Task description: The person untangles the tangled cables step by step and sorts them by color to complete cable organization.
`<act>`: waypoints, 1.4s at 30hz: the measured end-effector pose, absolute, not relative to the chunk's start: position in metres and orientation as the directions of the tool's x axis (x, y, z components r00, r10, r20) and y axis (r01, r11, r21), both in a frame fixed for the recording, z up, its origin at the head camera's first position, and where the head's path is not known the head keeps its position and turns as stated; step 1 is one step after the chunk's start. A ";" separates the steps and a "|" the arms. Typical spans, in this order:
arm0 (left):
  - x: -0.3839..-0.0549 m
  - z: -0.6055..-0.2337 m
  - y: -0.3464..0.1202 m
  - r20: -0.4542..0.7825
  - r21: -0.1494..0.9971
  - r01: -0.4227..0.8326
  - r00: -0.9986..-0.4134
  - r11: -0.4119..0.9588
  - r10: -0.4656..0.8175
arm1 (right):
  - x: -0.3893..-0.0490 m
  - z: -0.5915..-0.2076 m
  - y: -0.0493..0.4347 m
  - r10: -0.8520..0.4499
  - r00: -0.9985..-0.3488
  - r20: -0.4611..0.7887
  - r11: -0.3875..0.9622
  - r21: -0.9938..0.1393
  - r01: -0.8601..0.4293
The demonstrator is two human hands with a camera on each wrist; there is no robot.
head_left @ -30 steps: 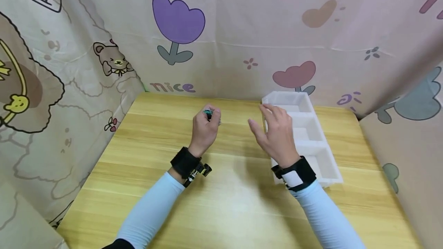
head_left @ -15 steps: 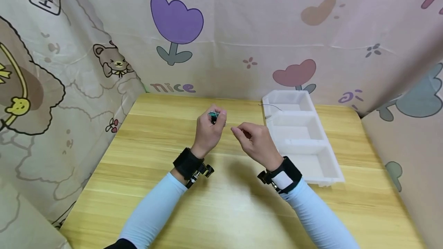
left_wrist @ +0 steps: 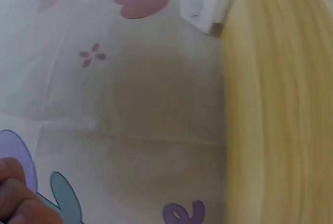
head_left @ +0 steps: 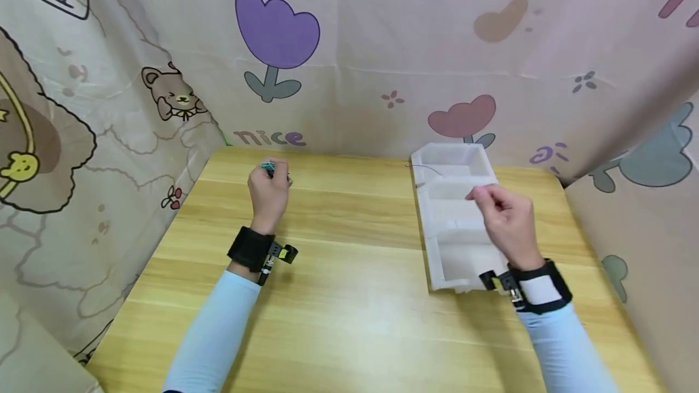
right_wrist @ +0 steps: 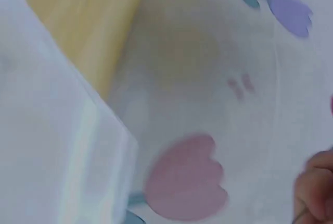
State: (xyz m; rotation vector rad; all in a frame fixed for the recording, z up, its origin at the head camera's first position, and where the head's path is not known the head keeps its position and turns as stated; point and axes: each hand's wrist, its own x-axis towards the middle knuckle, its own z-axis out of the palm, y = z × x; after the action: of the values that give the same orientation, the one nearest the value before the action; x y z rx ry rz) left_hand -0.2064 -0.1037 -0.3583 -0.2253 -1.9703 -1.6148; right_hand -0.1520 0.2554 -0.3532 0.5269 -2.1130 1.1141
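Observation:
My left hand [head_left: 267, 196] is raised above the table's left half in the head view. Its fingers curl round a small bundle of wires [head_left: 268, 167], teal and dark, mostly hidden in the fist. Over the middle of a white tray [head_left: 432, 259] is my right hand [head_left: 510, 223], thumb and forefinger pinching what looks like a thin wire, hardly visible. A speck of red [right_wrist: 332, 105] shows at the edge of the right wrist view, above the curled fingers. One thin dark wire [head_left: 428, 168] lies across the tray's far compartment, poking over its left rim.
The white tray has three compartments in a row and stands on the right of the wooden table [head_left: 338, 296]. Patterned cloth [head_left: 360, 35] hangs behind the table and along both sides.
A dark wire came to lie in the far compartment. My right hand went left to the wire bundle, then back right over the tray. My left hand has moved left with the bundle.

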 end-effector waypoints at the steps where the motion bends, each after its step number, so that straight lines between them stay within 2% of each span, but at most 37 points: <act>1: -0.205 -0.356 -0.105 0.522 0.845 0.471 -0.829 0.254 -0.200 | -0.155 -0.351 0.263 -0.027 -0.697 0.717 0.569 -0.562 -0.600; 7: -0.195 -0.361 -0.089 0.525 0.825 0.499 -0.850 0.267 -0.035 | -0.173 -0.339 0.271 -0.129 -0.737 0.663 0.605 -0.536 -0.589; 14: -0.191 -0.365 -0.081 0.493 0.832 0.502 -0.864 0.237 0.100 | -0.196 -0.353 0.284 -0.305 -0.851 0.427 0.729 -0.471 -0.497; 21: -0.189 -0.365 -0.077 0.469 0.839 0.497 -0.867 0.224 0.167 | -0.214 -0.378 0.297 -0.313 -0.915 0.253 0.790 -0.465 -0.399; 29: -0.188 -0.364 -0.076 0.430 0.855 0.471 -0.878 0.216 0.211 | -0.223 -0.405 0.302 -0.335 -0.939 0.082 0.834 -0.438 -0.336; 38: -0.184 -0.363 -0.069 0.372 0.862 0.448 -0.876 0.235 0.306 | -0.227 -0.415 0.293 -0.397 -0.914 0.087 0.793 -0.470 -0.389; 42: -0.182 -0.365 -0.066 0.372 0.860 0.454 -0.871 0.235 0.321 | -0.231 -0.419 0.293 -0.383 -0.919 0.093 0.824 -0.416 -0.385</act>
State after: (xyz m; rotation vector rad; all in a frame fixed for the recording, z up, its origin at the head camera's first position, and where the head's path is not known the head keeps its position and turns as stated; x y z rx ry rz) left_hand -0.1819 -0.0662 -0.3648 -0.7486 -2.3746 -1.7173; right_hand -0.2306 0.2933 -0.4193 0.6310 -2.9953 0.6844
